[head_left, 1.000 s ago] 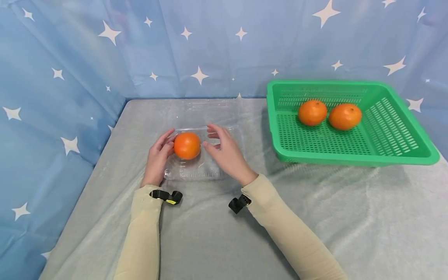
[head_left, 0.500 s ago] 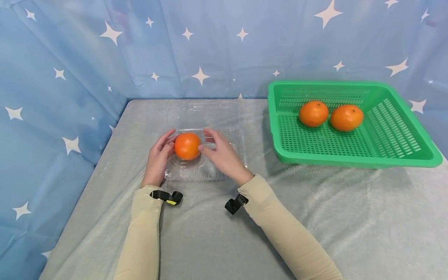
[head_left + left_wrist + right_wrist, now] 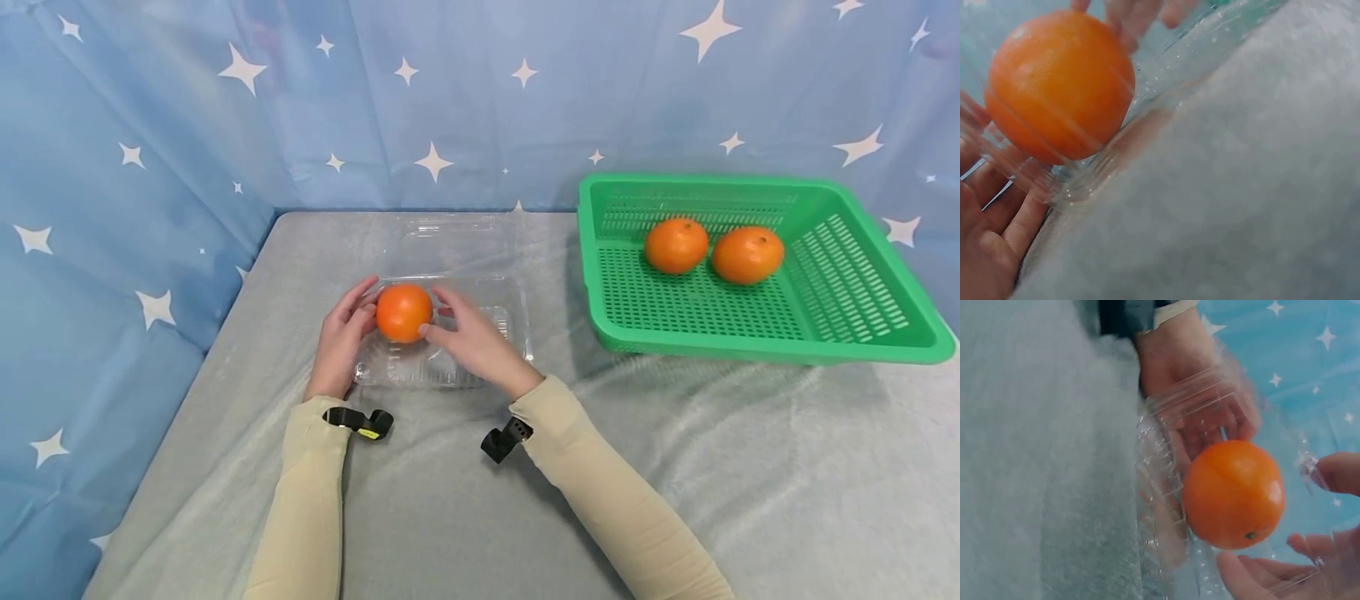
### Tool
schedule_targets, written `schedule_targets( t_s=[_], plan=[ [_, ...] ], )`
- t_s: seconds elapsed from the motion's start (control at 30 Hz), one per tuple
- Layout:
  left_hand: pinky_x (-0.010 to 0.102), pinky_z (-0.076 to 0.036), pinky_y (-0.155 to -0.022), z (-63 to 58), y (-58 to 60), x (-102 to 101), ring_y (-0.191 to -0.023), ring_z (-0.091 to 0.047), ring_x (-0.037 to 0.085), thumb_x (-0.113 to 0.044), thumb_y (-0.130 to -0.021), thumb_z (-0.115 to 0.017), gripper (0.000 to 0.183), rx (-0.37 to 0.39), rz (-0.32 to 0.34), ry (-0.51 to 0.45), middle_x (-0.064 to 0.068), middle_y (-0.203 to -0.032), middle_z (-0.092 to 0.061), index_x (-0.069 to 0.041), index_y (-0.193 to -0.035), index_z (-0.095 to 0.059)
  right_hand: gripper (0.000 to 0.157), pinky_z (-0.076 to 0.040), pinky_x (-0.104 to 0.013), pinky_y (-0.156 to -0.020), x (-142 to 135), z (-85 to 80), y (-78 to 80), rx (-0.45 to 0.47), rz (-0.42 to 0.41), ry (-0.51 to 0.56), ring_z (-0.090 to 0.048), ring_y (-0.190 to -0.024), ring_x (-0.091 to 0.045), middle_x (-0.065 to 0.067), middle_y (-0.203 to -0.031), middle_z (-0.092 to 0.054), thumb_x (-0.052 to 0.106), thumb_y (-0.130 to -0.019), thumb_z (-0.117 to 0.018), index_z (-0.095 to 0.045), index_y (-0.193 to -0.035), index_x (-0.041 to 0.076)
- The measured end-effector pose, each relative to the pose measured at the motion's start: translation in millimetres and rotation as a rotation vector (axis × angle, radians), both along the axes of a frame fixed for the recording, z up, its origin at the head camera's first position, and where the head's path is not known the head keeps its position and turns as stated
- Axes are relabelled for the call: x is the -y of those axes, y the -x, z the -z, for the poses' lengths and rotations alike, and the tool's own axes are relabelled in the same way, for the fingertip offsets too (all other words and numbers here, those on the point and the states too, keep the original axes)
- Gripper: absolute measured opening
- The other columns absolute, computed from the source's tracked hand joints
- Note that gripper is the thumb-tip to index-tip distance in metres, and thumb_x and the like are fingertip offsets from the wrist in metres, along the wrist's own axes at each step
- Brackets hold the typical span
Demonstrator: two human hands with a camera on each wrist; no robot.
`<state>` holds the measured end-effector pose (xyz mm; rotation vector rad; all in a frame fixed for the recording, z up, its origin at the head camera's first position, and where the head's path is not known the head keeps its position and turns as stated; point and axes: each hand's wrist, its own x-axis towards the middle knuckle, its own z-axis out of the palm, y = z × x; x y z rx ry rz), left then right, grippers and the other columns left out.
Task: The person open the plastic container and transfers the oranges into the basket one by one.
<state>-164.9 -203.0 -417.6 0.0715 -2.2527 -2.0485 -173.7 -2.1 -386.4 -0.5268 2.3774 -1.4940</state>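
An orange [image 3: 403, 313] sits at the left end of a clear plastic clamshell box [image 3: 491, 333], whose lid [image 3: 465, 237] lies back on the far side. My left hand [image 3: 340, 340] rests against the outside of the box's left end, fingers extended; the left wrist view shows them through the clear wall. My right hand [image 3: 476, 339] reaches over the box from the right, fingers loosely bent. Its thumb tip meets or nearly meets the orange's right side, and the fingertips lie just behind the fruit. Contact there is hard to make out.
A green slotted basket [image 3: 765, 345] stands at the right with an orange [image 3: 676, 246] and another orange [image 3: 747, 255] in it. Grey cloth [image 3: 420, 492] covers the table. A blue star-patterned curtain [image 3: 480, 100] hangs behind and at the left.
My right hand has moved left and slightly nearer to me, its thumb closing in on the lower right of the orange. My left hand and the orange have stayed nearly in place.
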Motion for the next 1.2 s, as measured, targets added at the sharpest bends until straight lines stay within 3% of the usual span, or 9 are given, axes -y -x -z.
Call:
schedule_targets(
  t_s=[0.1,0.3,0.57,0.83,1.0,1.2],
  plan=[
    [0.037,-0.038,-0.095,9.1,4.7,3,-0.113,-0.048,0.015,-0.02,-0.094,-0.044,0.038,-0.009,-0.003,-0.014,0.0,-0.127,-0.05,-0.023,-0.132,-0.045,0.059,-0.041,-0.043,-0.09,1,1.5,-0.1,0.038,-0.036,-0.009,-0.045,-0.117,-0.02,-0.002,-0.137,-0.038,0.025,-0.086,-0.057,-0.031,-0.138,0.019],
    [0.037,-0.038,-0.095,10.2,6.3,3,-0.113,-0.047,0.014,-0.02,-0.093,-0.045,0.037,-0.005,-0.004,-0.014,-0.001,-0.127,-0.05,-0.027,-0.13,-0.046,0.061,-0.039,-0.044,-0.092,1,1.1,-0.6,0.083,-0.109,0.036,-0.045,-0.117,-0.019,0.0,-0.137,-0.037,0.018,-0.086,-0.056,-0.027,-0.139,0.024],
    [0.037,-0.039,-0.094,11.2,7.2,4,-0.113,-0.047,0.015,-0.014,-0.092,-0.044,0.04,-0.011,-0.004,-0.016,0.0,-0.127,-0.05,-0.026,-0.13,-0.046,0.066,-0.036,-0.042,-0.095,-1,-23.7,-11.6,0.184,-0.151,0.105,-0.039,-0.122,-0.022,-0.006,-0.14,-0.031,0.011,-0.086,-0.055,-0.02,-0.142,0.017],
    [0.032,-0.041,-0.092,10.8,7.1,2,-0.112,-0.049,0.015,-0.01,-0.09,-0.045,0.042,-0.01,-0.008,-0.032,-0.001,-0.125,-0.052,-0.024,-0.13,-0.047,0.069,-0.041,-0.041,-0.09,1,-3.2,-2.7,0.163,-0.14,0.123,-0.043,-0.117,-0.022,-0.002,-0.138,-0.032,0.02,-0.085,-0.06,-0.02,-0.141,0.024],
    [0.034,-0.038,-0.095,11.3,6.5,3,-0.113,-0.047,0.014,-0.013,-0.091,-0.045,0.042,-0.025,0.018,-0.016,0.0,-0.125,-0.052,-0.021,-0.133,-0.043,0.071,-0.044,-0.037,-0.087,1,0.4,-1.7,0.179,-0.13,0.134,-0.045,-0.116,-0.02,-0.002,-0.139,-0.03,0.024,-0.084,-0.06,-0.018,-0.142,0.021],
    [0.035,-0.033,-0.1,9.0,4.3,3,-0.114,-0.047,0.013,-0.016,-0.092,-0.045,0.041,-0.018,0.037,0.011,-0.001,-0.125,-0.052,-0.028,-0.131,-0.044,0.065,-0.043,-0.034,-0.088,2,0.1,-2.3,0.153,-0.134,0.04,-0.046,-0.113,-0.017,-0.002,-0.137,-0.03,0.026,-0.083,-0.061,-0.029,-0.139,0.021]
  ],
)
